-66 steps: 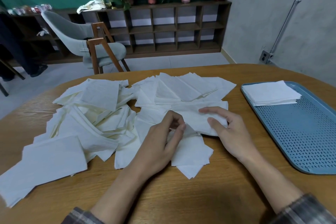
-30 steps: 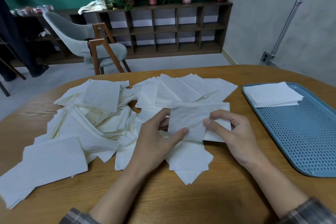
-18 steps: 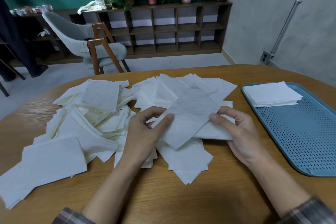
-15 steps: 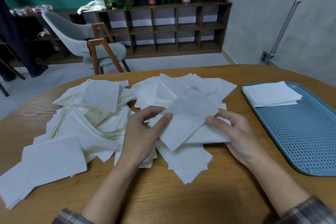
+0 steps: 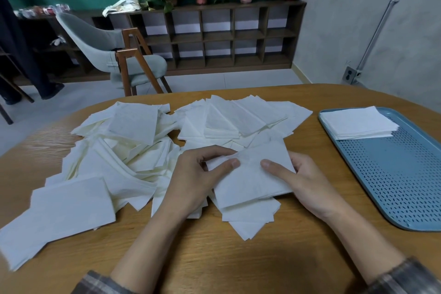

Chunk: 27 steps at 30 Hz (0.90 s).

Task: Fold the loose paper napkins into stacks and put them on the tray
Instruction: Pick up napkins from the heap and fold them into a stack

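Both my hands hold one white paper napkin low over the table's middle. My left hand pinches its left edge, thumb on top. My right hand grips its right edge, thumb lying across the top. Under it lie a few more napkins in a small overlapping bunch. A wide heap of loose napkins covers the table's left and far middle. At the right, a blue perforated tray carries one neat stack of folded napkins in its far corner.
The round wooden table shows bare wood in front of me. Beyond its far edge stand a grey chair with wooden legs and a low shelf unit topped with potted plants. A person's dark legs stand at far left.
I lifted one napkin off the pile, opened it between both hands, and brought it down flatter and nearer to me. The pile and tray have not moved.
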Motion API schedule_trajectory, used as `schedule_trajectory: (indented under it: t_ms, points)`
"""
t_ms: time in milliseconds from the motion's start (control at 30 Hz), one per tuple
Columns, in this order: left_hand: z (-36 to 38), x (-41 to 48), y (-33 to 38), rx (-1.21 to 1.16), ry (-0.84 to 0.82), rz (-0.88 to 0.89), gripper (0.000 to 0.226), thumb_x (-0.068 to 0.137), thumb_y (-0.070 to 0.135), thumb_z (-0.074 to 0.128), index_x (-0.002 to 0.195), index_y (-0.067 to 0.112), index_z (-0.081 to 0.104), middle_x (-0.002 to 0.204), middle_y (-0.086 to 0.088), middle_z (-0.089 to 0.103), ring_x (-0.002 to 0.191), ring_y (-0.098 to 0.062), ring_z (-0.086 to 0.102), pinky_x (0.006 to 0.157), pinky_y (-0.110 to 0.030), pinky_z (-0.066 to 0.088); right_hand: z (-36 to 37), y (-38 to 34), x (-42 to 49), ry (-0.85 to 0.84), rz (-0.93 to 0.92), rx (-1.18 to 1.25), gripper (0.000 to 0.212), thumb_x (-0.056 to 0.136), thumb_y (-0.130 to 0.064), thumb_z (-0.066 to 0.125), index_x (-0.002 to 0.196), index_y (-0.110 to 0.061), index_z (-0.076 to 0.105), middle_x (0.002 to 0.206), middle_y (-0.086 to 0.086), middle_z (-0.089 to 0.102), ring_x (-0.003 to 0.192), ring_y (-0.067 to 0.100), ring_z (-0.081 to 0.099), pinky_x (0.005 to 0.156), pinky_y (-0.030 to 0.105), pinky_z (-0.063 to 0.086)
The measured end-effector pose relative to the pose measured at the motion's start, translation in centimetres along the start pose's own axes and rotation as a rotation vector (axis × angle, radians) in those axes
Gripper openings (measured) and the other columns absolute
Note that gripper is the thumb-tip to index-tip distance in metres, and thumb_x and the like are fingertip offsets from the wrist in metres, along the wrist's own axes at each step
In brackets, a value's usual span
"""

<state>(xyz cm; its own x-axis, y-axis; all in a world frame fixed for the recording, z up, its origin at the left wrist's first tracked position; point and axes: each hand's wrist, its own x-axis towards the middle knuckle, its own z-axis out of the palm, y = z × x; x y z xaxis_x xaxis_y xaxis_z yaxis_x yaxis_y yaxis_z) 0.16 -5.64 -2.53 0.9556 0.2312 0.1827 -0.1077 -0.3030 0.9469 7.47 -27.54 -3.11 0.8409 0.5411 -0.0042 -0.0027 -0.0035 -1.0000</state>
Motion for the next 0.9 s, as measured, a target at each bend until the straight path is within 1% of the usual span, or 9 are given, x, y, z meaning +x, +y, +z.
schedule_trajectory:
  t_ms: [133, 300, 400, 467, 533, 600, 667, 767, 900]
  points:
    - [0.1, -0.1, 0.2, 0.018, -0.021, 0.011, 0.012, 0.090, 0.018, 0.082, 0.098, 0.027, 0.083, 0.098, 0.019, 0.079, 0.097, 0.001, 0.071, 0.075, -0.013, 0.049, 0.2, 0.0, 0.0, 0.018, 0.006, -0.018, 0.028, 0.097, -0.030, 0.064, 0.111, -0.012, 0.078, 0.108, 0.002, 0.081, 0.100, 0.014, 0.076, 0.077, 0.019, 0.056]
    - [0.7, -0.1, 0.0, 0.054, 0.110, -0.002, 0.019, 0.086, 0.028, 0.087, 0.101, 0.038, 0.081, 0.085, 0.009, 0.073, 0.077, -0.008, 0.064, 0.066, -0.015, 0.045, 0.2, 0.1, 0.1, 0.031, -0.028, -0.041, 0.026, 0.100, -0.027, 0.061, 0.114, -0.013, 0.077, 0.111, -0.001, 0.081, 0.104, 0.013, 0.076, 0.080, 0.019, 0.056]
    - [0.8, -0.1, -0.3, 0.106, 0.159, 0.026, 0.018, 0.088, 0.031, 0.085, 0.102, 0.040, 0.080, 0.093, 0.012, 0.072, 0.084, -0.011, 0.062, 0.070, -0.017, 0.046, 0.2, 0.2, 0.1, 0.070, -0.078, -0.008, 0.025, 0.099, -0.024, 0.063, 0.119, -0.015, 0.075, 0.115, -0.002, 0.080, 0.110, 0.016, 0.074, 0.085, 0.021, 0.057]
    - [0.9, -0.2, -0.2, 0.140, 0.176, 0.068, 0.019, 0.089, 0.034, 0.082, 0.106, 0.041, 0.079, 0.105, 0.016, 0.068, 0.099, -0.007, 0.062, 0.079, -0.017, 0.047, -0.1, 0.3, 0.3, 0.091, -0.130, 0.058, 0.025, 0.098, -0.020, 0.067, 0.122, -0.019, 0.074, 0.121, 0.000, 0.077, 0.115, 0.018, 0.072, 0.086, 0.022, 0.057]
    - [1.0, -0.3, 0.2, 0.071, 0.146, 0.039, 0.022, 0.090, 0.039, 0.078, 0.112, 0.041, 0.077, 0.116, 0.020, 0.064, 0.113, 0.000, 0.060, 0.088, -0.018, 0.048, -0.3, 0.1, 0.4, 0.068, -0.165, 0.200, 0.034, 0.097, -0.016, 0.070, 0.130, -0.025, 0.069, 0.130, 0.003, 0.072, 0.117, 0.019, 0.069, 0.088, 0.026, 0.058]
    - [1.0, -0.6, 0.9, -0.079, 0.049, -0.031, 0.029, 0.093, 0.046, 0.071, 0.121, 0.039, 0.073, 0.109, 0.022, 0.069, 0.107, 0.005, 0.064, 0.086, -0.018, 0.050, -0.4, -0.1, 0.4, 0.042, -0.156, 0.341, 0.049, 0.095, -0.013, 0.072, 0.139, -0.031, 0.061, 0.134, 0.008, 0.068, 0.116, 0.021, 0.069, 0.087, 0.030, 0.060]
    - [1.0, -0.7, 1.4, -0.206, -0.053, -0.102, 0.035, 0.094, 0.051, 0.067, 0.127, 0.041, 0.070, 0.103, 0.009, 0.075, 0.099, -0.004, 0.070, 0.087, -0.026, 0.057, -0.4, 0.0, 0.5, 0.053, -0.153, 0.348, 0.058, 0.093, -0.014, 0.075, 0.142, -0.040, 0.055, 0.139, 0.011, 0.065, 0.122, 0.025, 0.067, 0.091, 0.036, 0.060]
    - [1.1, -0.8, 1.7, -0.278, -0.092, -0.169, 0.040, 0.093, 0.038, 0.072, 0.132, 0.042, 0.064, 0.107, 0.008, 0.079, 0.099, -0.008, 0.075, 0.082, -0.024, 0.059, -0.3, 0.4, 0.6, 0.136, -0.176, 0.153, 0.056, 0.095, -0.018, 0.072, 0.139, -0.046, 0.051, 0.132, 0.005, 0.070, 0.125, 0.027, 0.067, 0.102, 0.047, 0.056]
    - [1.2, -0.6, 0.7, -0.196, -0.025, -0.135, 0.051, 0.099, 0.016, 0.073, 0.137, 0.045, 0.056, 0.108, 0.007, 0.079, 0.098, -0.017, 0.078, 0.084, -0.040, 0.064, -0.4, 0.5, 0.6, 0.133, -0.155, 0.040, 0.048, 0.096, -0.025, 0.074, 0.134, -0.046, 0.054, 0.126, 0.000, 0.073, 0.121, 0.023, 0.068, 0.100, 0.041, 0.056]
